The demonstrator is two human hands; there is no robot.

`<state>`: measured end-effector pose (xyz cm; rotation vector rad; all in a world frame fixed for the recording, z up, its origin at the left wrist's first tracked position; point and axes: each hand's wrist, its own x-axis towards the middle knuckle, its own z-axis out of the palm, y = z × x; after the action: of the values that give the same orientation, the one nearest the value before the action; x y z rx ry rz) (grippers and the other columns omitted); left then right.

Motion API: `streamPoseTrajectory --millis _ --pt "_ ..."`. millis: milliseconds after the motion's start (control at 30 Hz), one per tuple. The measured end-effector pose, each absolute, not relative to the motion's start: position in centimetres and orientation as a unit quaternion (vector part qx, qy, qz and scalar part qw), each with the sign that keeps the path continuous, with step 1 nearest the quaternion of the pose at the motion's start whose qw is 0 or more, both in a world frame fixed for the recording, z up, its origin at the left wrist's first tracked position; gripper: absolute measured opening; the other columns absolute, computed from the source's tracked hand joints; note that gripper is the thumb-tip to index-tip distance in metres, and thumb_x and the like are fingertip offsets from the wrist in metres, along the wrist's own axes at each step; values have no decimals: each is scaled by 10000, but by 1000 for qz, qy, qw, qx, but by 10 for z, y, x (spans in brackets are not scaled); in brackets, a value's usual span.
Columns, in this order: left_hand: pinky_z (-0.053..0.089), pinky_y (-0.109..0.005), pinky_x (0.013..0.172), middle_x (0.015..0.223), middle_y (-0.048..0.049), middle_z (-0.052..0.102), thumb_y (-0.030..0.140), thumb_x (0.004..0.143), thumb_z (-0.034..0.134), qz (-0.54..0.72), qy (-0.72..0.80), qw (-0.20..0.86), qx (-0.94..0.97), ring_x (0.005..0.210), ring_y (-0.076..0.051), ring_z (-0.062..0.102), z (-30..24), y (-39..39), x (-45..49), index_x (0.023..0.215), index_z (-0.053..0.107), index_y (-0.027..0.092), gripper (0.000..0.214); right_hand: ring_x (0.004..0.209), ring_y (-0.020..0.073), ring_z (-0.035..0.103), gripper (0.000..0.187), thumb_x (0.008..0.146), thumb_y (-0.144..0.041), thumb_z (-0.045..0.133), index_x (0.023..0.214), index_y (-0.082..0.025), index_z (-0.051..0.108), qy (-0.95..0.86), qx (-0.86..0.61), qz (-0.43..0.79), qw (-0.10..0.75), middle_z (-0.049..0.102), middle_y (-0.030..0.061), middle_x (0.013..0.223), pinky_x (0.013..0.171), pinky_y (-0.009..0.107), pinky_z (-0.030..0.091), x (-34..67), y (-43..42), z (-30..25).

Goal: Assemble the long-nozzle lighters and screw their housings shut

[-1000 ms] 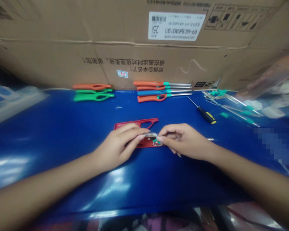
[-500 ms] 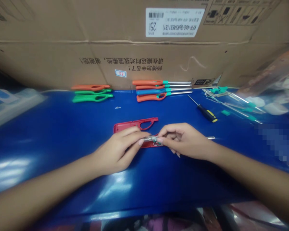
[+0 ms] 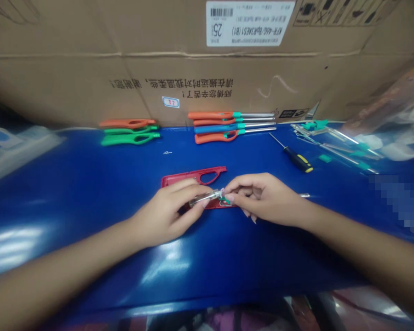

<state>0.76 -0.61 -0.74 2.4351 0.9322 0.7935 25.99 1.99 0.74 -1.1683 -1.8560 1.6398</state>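
Observation:
My left hand [image 3: 169,210] is closed on a clear, shiny lighter fuel tank [image 3: 203,198], held between thumb and fingers and tilted up to the right. At the tank's right end is a small whitish fitting [image 3: 221,193]. The fingertips of my right hand [image 3: 264,197] pinch there; what exactly they hold is too small to tell. Under the hands lies a red lighter handle half [image 3: 224,206], with a bit of green and a thin wire loop at its right part, mostly covered. Another red handle half [image 3: 193,177] with a trigger opening lies just behind.
Orange and green handle parts [image 3: 129,139] lie at the back left. Several long-nosed lighters [image 3: 215,129] are stacked at the back middle. Right of them are a screwdriver [image 3: 298,160] and a pile of metal tubes [image 3: 345,154]. A cardboard box [image 3: 89,87] walls off the back.
The fuel tank has come out further from under my left fingers and now shows along its length, tilted. Both hands stay together over the red handle half. The camera view has shifted slightly.

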Motion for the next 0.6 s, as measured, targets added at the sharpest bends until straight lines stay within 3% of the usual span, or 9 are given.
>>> streamPoseTrajectory --millis 267,600 --pt "583 -283 792 1042 -83 732 187 974 607 324 338 190 863 925 -179 701 -5 -7 9 1173 672 160 211 519 84 587 147 869 -255 707 912 -206 576 -640 -414 613 209 553 -74 597 445 185 535 262 21 8" --pt "566 -266 804 1041 -73 731 162 961 626 330 340 193 859 933 -167 698 -6 -5 9 1172 678 154 217 476 75 563 156 928 -304 637 926 -159 693 -671 -404 588 204 588 -46 561 464 191 530 260 22 7"
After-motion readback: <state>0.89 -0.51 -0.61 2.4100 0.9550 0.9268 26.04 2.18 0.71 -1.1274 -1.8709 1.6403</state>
